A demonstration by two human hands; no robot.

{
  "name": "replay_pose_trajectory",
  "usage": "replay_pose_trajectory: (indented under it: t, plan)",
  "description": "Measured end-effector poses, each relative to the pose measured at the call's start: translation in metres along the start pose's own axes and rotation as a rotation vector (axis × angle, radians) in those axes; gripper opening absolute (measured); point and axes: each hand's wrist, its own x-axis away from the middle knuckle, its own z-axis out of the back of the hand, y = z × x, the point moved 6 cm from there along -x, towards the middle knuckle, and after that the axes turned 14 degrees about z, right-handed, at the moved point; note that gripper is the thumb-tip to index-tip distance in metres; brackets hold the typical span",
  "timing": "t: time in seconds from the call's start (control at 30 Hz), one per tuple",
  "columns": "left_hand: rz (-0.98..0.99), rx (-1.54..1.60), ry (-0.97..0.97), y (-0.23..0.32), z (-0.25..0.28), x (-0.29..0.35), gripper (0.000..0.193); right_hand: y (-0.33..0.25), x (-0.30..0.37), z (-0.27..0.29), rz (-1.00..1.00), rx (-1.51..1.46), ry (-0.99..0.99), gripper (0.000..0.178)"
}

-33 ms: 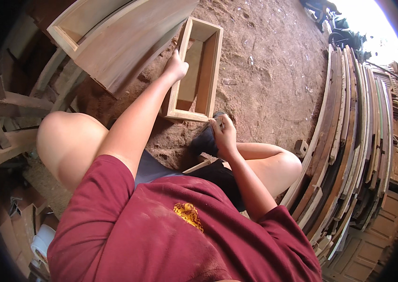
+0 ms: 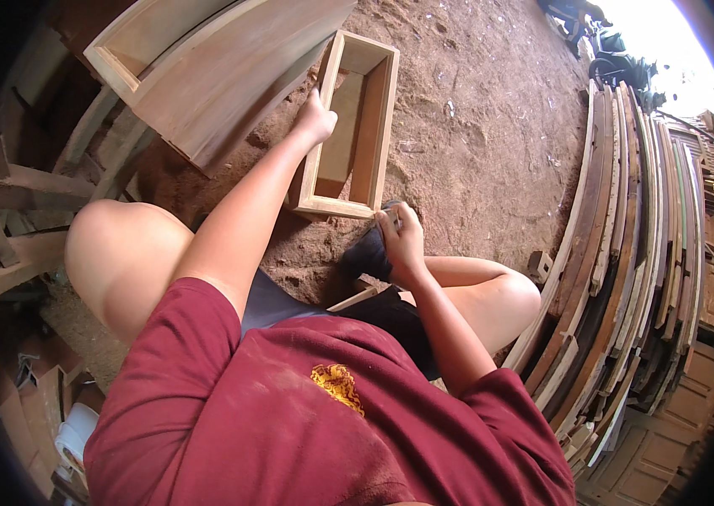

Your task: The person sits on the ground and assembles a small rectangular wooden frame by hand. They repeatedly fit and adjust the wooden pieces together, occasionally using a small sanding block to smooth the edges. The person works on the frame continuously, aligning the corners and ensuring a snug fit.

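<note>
An open rectangular wooden box frame (image 2: 378, 118) lies on the sandy ground in front of me. My left hand (image 2: 316, 118) grips the top edge of its left long wall. At the frame's near right corner my right hand (image 2: 403, 240) is curled, its fingers closed on a small pale object (image 2: 391, 218) pressed against the wood. What that object is cannot be made out. A dark thing (image 2: 365, 253) sits just under that hand, partly hidden. I am seated with both bare knees apart around the frame's near end.
A large pale wooden panel (image 2: 222, 67) leans at the upper left, touching the frame's far left. Several long curved planks (image 2: 627, 253) are stacked along the right. Rough timber pieces (image 2: 19, 194) lie at left. A small wood block (image 2: 540, 263) sits by my right knee.
</note>
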Motion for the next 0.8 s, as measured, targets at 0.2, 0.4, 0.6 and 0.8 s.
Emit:
replay_pose_trajectory:
  t: [0.2, 0.4, 0.6, 0.8]
  plan:
    - [0.013, -0.003, 0.007, -0.001, 0.000, 0.000, 0.077, 0.005, -0.041, -0.006, -0.103, -0.068, -0.008, 0.028]
    - [0.020, -0.029, 0.006, -0.005, 0.000, -0.007, 0.082, -0.013, -0.025, 0.003, -0.030, -0.009, -0.042, 0.029]
    - [0.023, -0.023, 0.007, 0.000, 0.000, -0.001, 0.081, -0.008, -0.069, -0.004, -0.016, -0.005, -0.006, 0.027]
    - [-0.008, 0.008, 0.030, -0.008, 0.003, -0.007, 0.081, -0.019, -0.021, -0.003, -0.024, -0.015, -0.067, 0.026]
